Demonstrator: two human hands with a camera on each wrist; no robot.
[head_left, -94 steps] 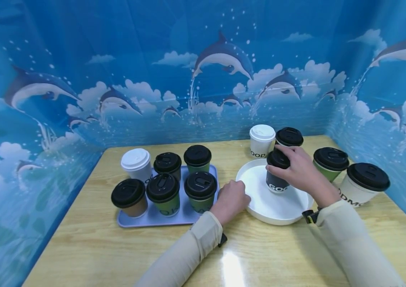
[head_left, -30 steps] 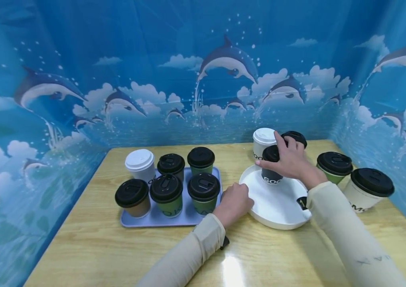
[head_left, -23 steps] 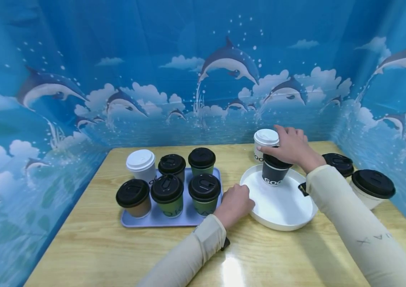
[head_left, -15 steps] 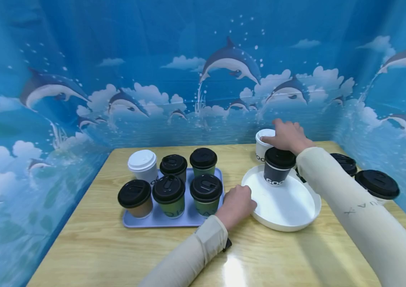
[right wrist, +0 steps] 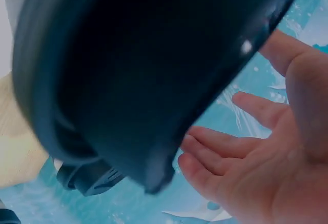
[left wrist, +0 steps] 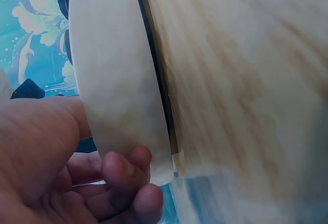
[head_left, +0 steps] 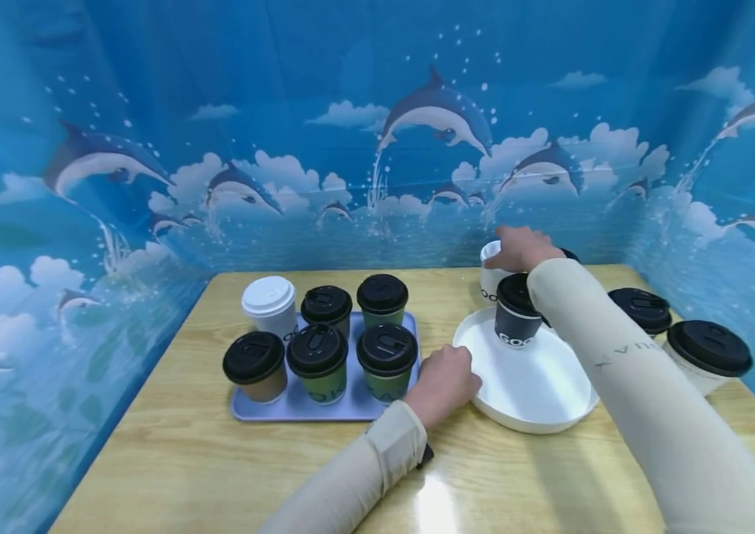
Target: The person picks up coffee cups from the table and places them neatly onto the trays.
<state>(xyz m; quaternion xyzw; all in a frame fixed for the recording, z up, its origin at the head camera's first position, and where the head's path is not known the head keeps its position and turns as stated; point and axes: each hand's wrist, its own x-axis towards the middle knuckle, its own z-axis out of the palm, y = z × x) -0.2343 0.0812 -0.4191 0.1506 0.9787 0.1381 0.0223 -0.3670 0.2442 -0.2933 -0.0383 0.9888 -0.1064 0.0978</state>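
My left hand [head_left: 446, 382] grips the left rim of a round white tray [head_left: 538, 397]; in the left wrist view its fingers [left wrist: 125, 175] curl at the tray wall [left wrist: 115, 70]. On the tray, toward its back, a dark grey paper cup [head_left: 515, 328] with a black lid stands upright. Behind it, my right hand [head_left: 523, 248] reaches over a white lidded paper cup [head_left: 492, 280], partly covering it. In the right wrist view that hand [right wrist: 271, 167] has spread, loosely bent fingers, and a black lid [right wrist: 133, 80] fills the foreground, hiding what lies beyond.
A lilac tray [head_left: 251, 414] at left carries several lidded paper cups. To the right stand a black-lidded cup [head_left: 641, 308], partly behind my sleeve, and a large white cup [head_left: 698, 377] with a black lid. Another black lid [head_left: 569, 255] shows behind my right arm.
My right hand has let go of the dark grey cup, now standing farther back on the tray, and moved back to the white-lidded cup. My left hand keeps its place on the rim.
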